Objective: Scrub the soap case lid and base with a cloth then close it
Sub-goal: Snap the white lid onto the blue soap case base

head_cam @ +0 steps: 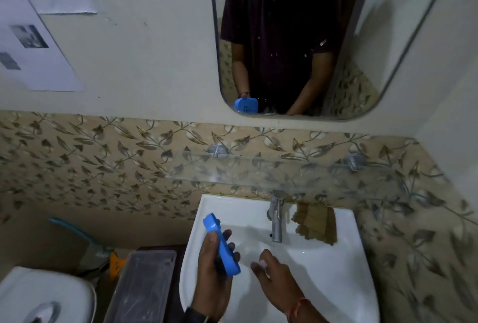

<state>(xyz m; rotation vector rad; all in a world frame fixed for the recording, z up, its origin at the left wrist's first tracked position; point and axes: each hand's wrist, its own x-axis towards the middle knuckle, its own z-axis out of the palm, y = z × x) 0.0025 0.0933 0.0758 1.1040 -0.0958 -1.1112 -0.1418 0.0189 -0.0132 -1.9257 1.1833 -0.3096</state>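
Observation:
My left hand (213,265) grips a blue soap case (219,242), held on edge over the left side of the white sink (336,271). I cannot tell whether the case is closed. My right hand (274,273) hovers over the basin just right of the case with fingers loosely curled and something small and pale at its fingertips. A brown cloth (315,223) lies draped on the sink's back rim, right of the metal tap (276,219). The case's reflection (246,105) shows in the mirror.
A glass shelf (284,172) juts out above the tap. Left of the sink stand a clear plastic tray (142,286), a toilet cistern (44,294) and a teal-handled brush (77,232). The mirror (323,38) hangs above, and papers (33,38) are stuck to the wall.

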